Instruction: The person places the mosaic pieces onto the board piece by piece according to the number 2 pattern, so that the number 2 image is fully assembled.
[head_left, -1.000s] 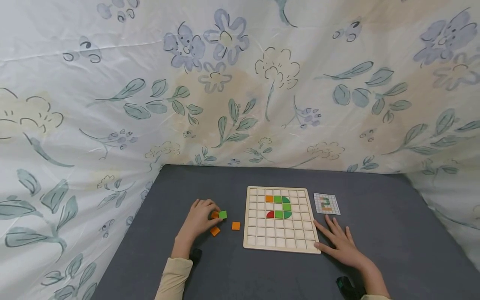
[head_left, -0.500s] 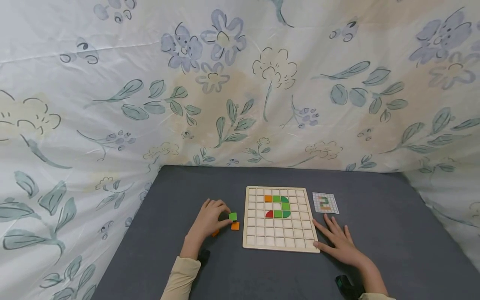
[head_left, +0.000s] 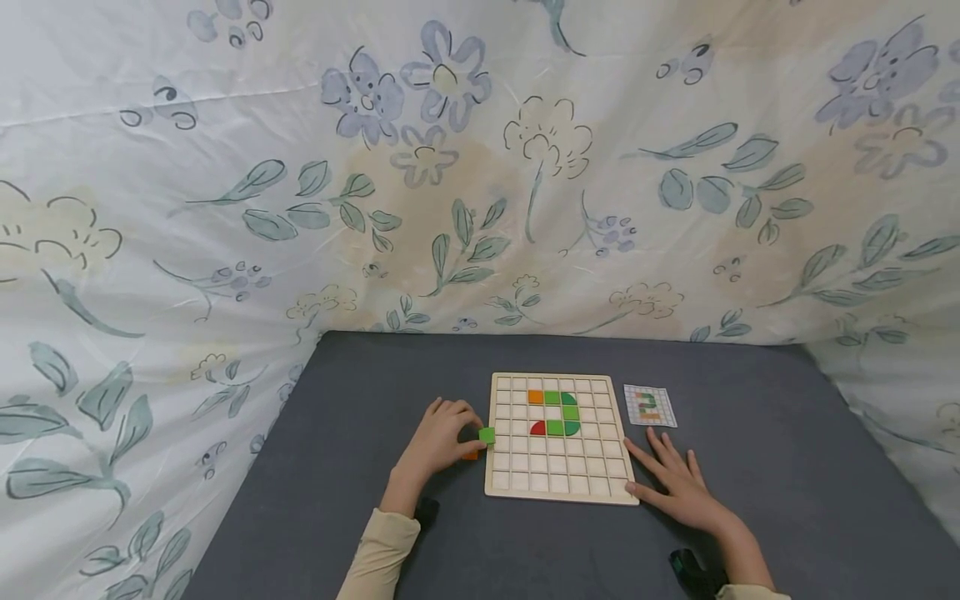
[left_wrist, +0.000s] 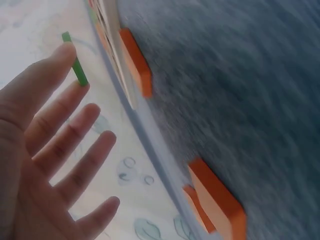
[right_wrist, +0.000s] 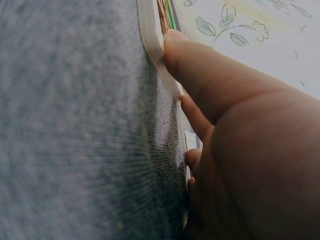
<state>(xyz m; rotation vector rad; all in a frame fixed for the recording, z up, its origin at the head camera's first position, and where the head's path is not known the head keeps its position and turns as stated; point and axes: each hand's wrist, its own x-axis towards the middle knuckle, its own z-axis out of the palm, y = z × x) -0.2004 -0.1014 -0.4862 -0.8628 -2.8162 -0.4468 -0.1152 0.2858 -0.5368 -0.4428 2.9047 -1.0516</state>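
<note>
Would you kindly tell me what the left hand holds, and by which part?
The left hand pinches a green tile by its edges, between thumb and index finger.

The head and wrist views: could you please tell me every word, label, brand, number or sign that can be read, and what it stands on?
"2": apparently, in coloured shapes on the small card; too small to be certain.
Board and its tiles: no lettering or printed numbers visible.
Black wrist devices: any marking is too small to read.

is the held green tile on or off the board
Off: the left hand pinches the green tile in the air, not set into the board.
</note>
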